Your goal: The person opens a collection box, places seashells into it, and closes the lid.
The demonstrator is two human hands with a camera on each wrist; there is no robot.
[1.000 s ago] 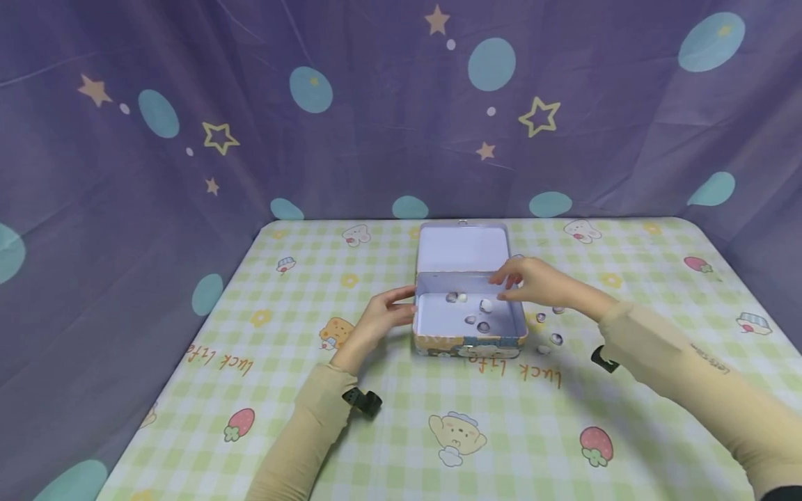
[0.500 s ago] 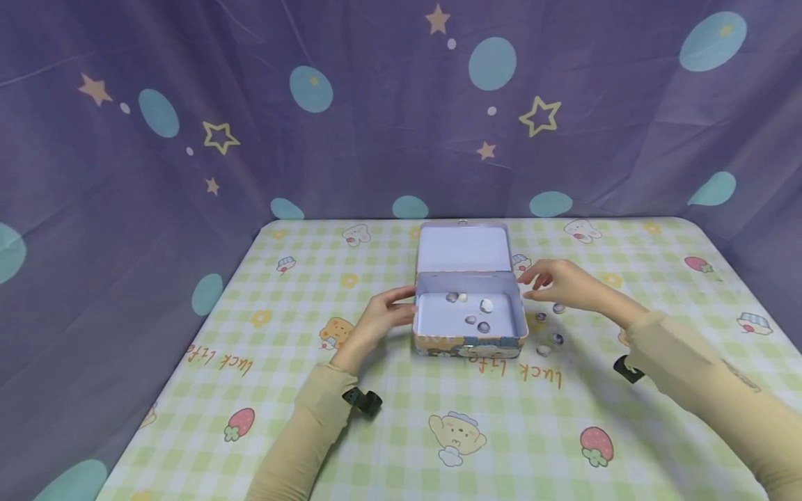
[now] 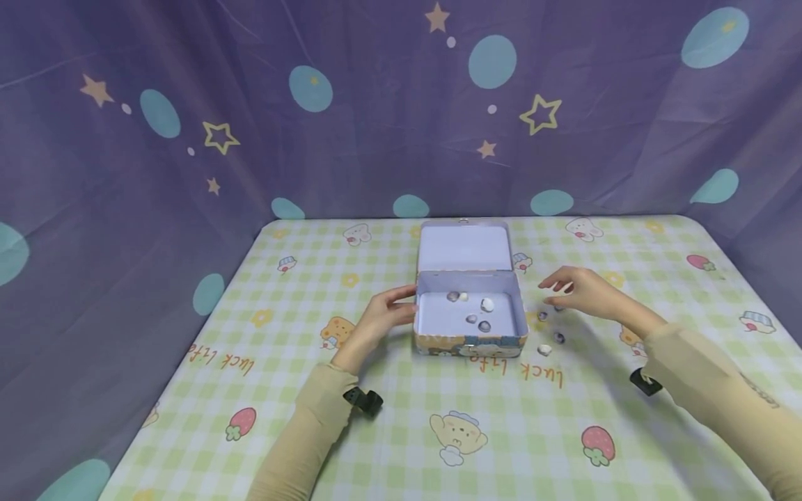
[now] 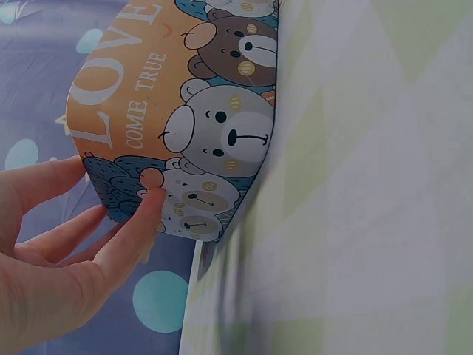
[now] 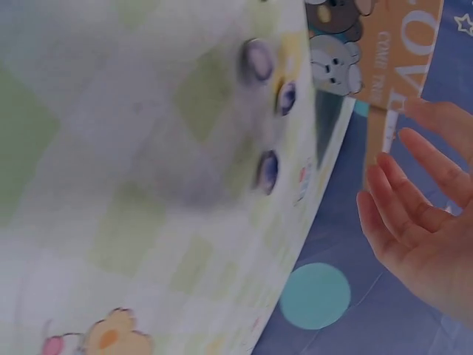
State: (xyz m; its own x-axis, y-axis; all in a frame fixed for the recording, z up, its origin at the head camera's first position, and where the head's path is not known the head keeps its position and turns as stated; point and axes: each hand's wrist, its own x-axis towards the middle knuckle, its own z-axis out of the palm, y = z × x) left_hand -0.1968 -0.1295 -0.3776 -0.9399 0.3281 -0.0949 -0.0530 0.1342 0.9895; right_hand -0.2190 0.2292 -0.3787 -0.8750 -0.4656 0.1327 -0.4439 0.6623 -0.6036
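An open tin box [image 3: 438, 321] with a white inside holds several small shells, one of them a white shell [image 3: 486, 305]. My left hand [image 3: 383, 316] touches the box's left side with its fingertips; in the left wrist view the hand [image 4: 66, 259] rests against the printed bear side [image 4: 222, 126]. My right hand [image 3: 585, 292] hovers right of the box, fingers loosely bent with nothing between them. Below and beside it on the cloth lie several shells, among them a pale shell [image 3: 544, 350] and a dark shell [image 3: 559, 338]. The right wrist view shows the hand [image 5: 429, 214] empty.
The box lid [image 3: 465, 248] leans back behind the box. A checked cloth [image 3: 376, 445] covers the table, and a purple curtain [image 3: 388, 139] hangs behind it and at both sides.
My right hand has moved from over the box's right part out to the right, above the loose shells. My left hand has stayed at the box.
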